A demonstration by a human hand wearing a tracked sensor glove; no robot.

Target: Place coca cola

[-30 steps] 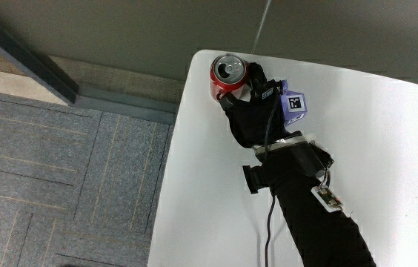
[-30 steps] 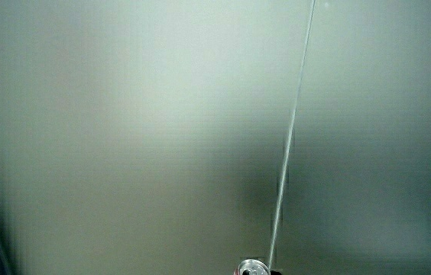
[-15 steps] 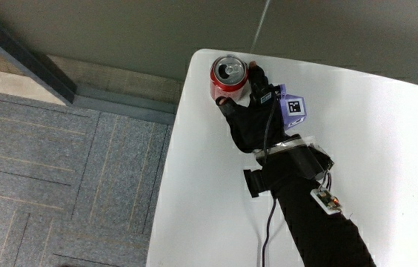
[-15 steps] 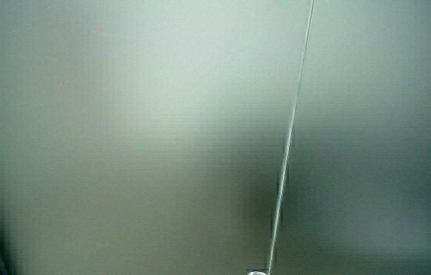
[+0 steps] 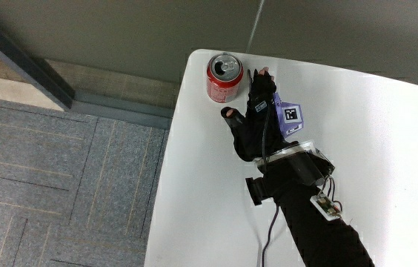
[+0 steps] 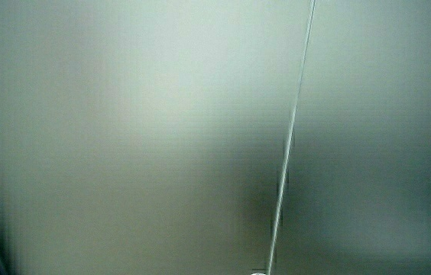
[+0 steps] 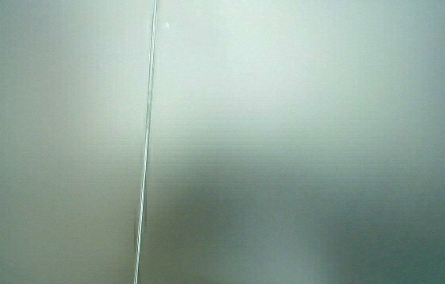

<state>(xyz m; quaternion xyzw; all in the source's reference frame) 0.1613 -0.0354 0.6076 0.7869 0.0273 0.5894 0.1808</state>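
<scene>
One coca cola can (image 5: 224, 76) stands upright at the corner of the white table (image 5: 387, 148), likely set clear of the edge for stability. The hand (image 5: 257, 119) lies just beside it, fingers spread, holding nothing. Both side views show only a pale wall.

The red cola can (image 5: 224, 77) stands upright at the table (image 5: 387, 148) corner, the hand (image 5: 257, 119) open just beside it.

The coca cola can (image 5: 224, 78) is red with a silver top and pull tab. It stands upright on the white table (image 5: 387, 148), close to the table's rounded corner and near the table's edge. Nothing touches it. Both side views show only a pale wall.
</scene>
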